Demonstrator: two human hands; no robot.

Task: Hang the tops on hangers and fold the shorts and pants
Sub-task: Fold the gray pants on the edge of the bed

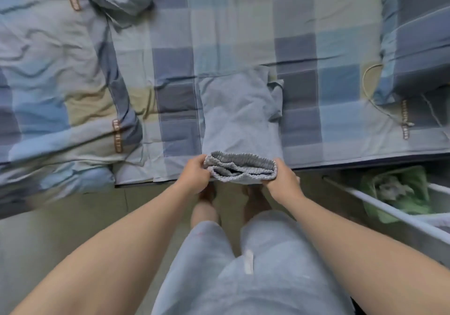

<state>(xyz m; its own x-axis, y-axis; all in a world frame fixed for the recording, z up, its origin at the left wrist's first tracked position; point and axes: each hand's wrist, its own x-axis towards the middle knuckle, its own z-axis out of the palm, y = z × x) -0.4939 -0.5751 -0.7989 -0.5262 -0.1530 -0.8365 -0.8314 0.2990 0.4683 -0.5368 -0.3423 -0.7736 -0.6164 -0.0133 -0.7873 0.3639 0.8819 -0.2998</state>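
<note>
The pale blue-grey shorts lie on the checked bedsheet at the near edge of the bed, legs pointing away from the person. From their length they look like shorts, though pants already doubled over cannot be ruled out. The elastic waistband is lifted just off the mattress edge. The left hand grips its left end with the fingers curled round the gathered elastic. The right hand holds the right end, thumb on top and fingers tucked under the cloth, where their tips are hidden.

The step in hand appears to be the crosswise fold, carrying the waistband over to meet the leg hems. To do it well, keep both ends of the elastic level and gently taut so the band travels as one straight line. Lay it down square on the hems and not at a slant. A flap of fabric sticks out on the right side of the legs, so it is probably worth tucking that in or smoothing it flat first, otherwise it will bulge out of the finished bundle. After the fold lands, press along the crease with flat palms.

The rumpled quilt to the left lies well apart, so there is room to work
</note>
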